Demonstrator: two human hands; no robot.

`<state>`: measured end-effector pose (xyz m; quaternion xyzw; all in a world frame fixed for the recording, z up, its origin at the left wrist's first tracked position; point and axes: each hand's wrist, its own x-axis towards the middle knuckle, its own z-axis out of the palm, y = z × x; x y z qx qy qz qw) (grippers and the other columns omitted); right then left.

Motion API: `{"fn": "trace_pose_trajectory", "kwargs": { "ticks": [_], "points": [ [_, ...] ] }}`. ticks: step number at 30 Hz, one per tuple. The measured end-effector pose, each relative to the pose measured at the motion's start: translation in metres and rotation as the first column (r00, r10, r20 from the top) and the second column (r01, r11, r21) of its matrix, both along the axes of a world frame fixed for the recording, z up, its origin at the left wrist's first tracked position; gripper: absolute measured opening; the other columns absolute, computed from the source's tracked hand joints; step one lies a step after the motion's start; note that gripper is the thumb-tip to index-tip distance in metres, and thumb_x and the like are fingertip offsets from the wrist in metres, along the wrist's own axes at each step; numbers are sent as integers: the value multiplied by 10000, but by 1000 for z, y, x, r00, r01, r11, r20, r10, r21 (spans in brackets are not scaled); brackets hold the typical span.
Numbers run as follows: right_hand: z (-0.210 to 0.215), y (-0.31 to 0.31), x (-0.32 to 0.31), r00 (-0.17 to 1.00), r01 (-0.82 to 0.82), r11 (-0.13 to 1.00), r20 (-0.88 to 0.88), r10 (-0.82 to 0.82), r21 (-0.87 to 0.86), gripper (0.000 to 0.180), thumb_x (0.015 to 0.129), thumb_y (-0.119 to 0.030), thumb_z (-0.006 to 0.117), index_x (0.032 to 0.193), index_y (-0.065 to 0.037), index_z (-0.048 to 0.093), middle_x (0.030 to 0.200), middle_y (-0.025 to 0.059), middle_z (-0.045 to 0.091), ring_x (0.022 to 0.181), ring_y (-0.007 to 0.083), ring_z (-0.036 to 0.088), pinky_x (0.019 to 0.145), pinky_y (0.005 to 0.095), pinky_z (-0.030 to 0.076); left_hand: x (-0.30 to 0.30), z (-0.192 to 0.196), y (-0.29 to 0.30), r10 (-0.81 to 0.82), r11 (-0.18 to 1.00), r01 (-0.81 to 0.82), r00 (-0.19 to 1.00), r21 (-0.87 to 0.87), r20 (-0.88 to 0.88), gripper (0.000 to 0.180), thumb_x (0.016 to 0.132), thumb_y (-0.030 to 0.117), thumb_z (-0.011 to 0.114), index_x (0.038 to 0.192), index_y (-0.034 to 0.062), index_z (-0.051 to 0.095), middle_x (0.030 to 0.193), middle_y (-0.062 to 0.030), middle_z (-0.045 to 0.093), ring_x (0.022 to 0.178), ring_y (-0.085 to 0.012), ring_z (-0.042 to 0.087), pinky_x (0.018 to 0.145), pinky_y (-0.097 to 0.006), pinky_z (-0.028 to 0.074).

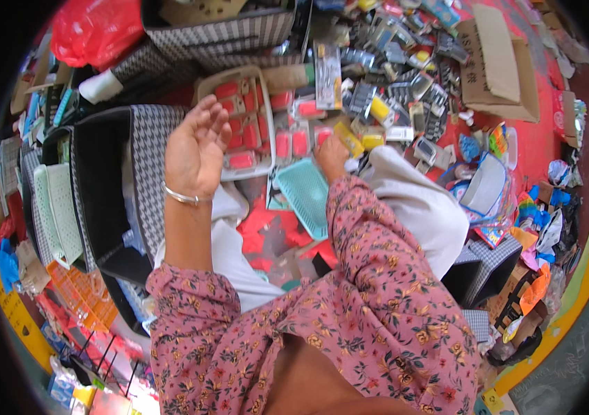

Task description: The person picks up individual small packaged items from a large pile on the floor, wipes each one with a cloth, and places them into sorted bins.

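My left hand [196, 153] is raised with the palm up and the fingers loosely apart. It holds nothing and has a metal bangle at the wrist. Just beyond it, a white tray [271, 131] contains several red items in clear packs. My right hand [334, 156] reaches down with bent fingers onto a red item in a clear pack [322, 133]; its fingertips are partly hidden. More red packs [300, 143] lie between the white tray and that hand. A turquoise plastic basket [302, 190] rests tilted just below my right hand, near my legs.
Small packaged goods [405, 90] are piled at the far right, beside an opened cardboard box [509, 76]. Houndstooth storage boxes [152, 152] stand on the left, near a pale green basket [59, 207] and an orange basket [83, 294]. A red plastic bag [94, 31] lies at the far left.
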<state>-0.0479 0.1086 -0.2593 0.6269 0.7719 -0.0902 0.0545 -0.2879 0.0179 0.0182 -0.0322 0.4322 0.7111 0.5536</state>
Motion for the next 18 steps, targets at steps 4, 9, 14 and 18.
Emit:
{"fn": "trace_pose_trajectory", "kwargs": {
  "ticks": [4,9,14,18],
  "points": [
    [31,12,12,965,249,953,-39,-259,-171,378,630,-330,616,847,-21,608,846,143,610,819,293,594,671,388,486,0,-8,-2,-29,999,29,999,27,24,266,775,30,453,1038,-7,471,895,-77,553,808,-157,548,680,-248,472],
    [122,45,-2,912,307,939,-235,-337,-158,406,612,-344,627,820,5,629,866,184,609,819,293,594,690,364,477,10,3,6,-70,998,69,996,-8,-61,217,781,72,488,993,35,519,869,-19,551,767,-121,529,684,-245,435],
    [249,74,-48,874,-297,885,-476,101,-358,453,536,-427,676,686,-1,638,701,157,613,625,271,589,579,358,448,29,-1,19,-259,965,229,904,-125,-342,481,819,300,518,1207,45,391,1211,-111,434,1159,-227,354,991,-370,218],
    [324,26,-67,846,-457,837,-438,304,-301,539,483,-432,689,692,59,616,721,231,597,710,302,600,654,358,469,55,-5,25,-478,857,476,877,196,-39,443,837,415,469,1115,70,463,1063,-90,528,976,-186,504,860,-377,380]
  ]
}}
